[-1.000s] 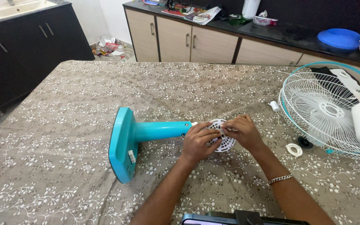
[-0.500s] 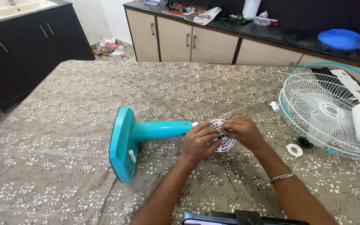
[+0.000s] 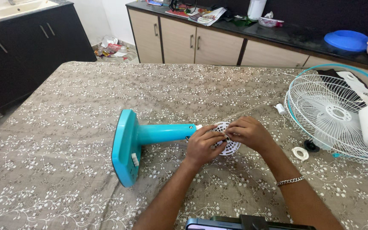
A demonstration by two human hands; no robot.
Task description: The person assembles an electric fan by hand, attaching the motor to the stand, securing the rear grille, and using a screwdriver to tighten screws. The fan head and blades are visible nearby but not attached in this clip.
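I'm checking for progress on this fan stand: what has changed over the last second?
Very little. The right hand has shifted slightly left over the white vented motor cover, fingers closing in toward the left hand. Both hands keep pinching at the same spot on the cover; nothing was picked up or released. The teal fan stand, fan guard and small rings stayed put.

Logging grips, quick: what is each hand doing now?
Left hand: closed on the white vented part.
Right hand: closed, pinching the same part.
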